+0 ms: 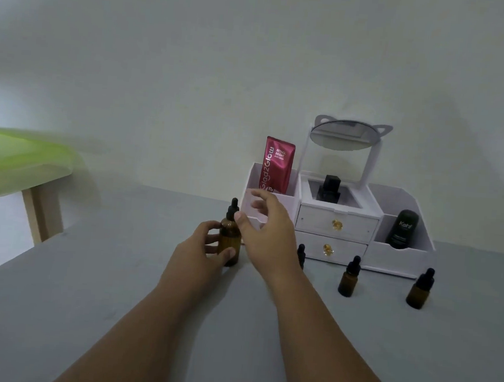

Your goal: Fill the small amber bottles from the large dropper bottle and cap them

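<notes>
Both bare arms reach from the near edge toward the far side, drawing closer together as they go. The left forearm (132,317) angles up from the lower left, and the left hand (207,244) grips the bottle (230,234), fingers curled round its left side and thumb on the near side. The right forearm (332,342) comes in from the lower right. The right hand (267,225) hovers raised, fingers loosely spread, its thumb close by the bottle's neck; contact cannot be told.
</notes>
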